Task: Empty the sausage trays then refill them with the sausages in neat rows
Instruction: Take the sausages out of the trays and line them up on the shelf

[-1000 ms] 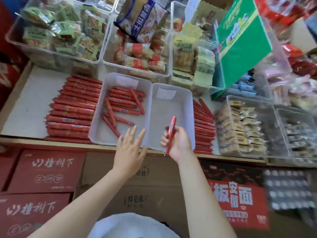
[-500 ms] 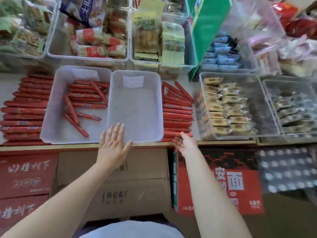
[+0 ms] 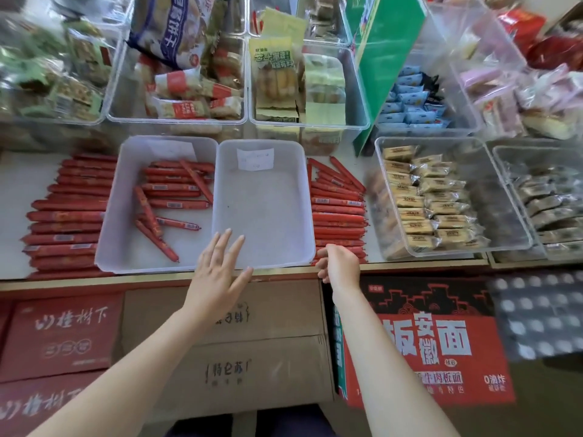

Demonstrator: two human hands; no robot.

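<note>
Leftmost, left sausage stack (image 3: 67, 216): red sausages laid crosswise in a pile on the shelf, just beside the left wall of the left tray.
Left tray (image 3: 121, 247): white, touching the right tray along one long wall; holds loose sausages (image 3: 173, 187), some stacked crosswise toward the far end, a few lying slanted nearer the front.
Left hand (image 3: 217, 272): open, fingers spread, palm down over the front rim of the right tray near the corner shared with the left tray; gripping nothing; touching the rim or not, cannot tell.
Right tray (image 3: 284, 216): white, bare inside apart from a paper label (image 3: 255, 158) on the far wall.
Right hand (image 3: 339, 264): just off the right tray's front right corner, fingers curled loosely at the near end of the right sausage stack; whether gripping a sausage, cannot tell.
Right sausage stack (image 3: 339, 212): red sausages piled crosswise on the shelf against the right tray's right wall, a few slanted at the far end.
Clear bin (image 3: 391, 146): right of that stack, holding wrapped snack packs.
</note>
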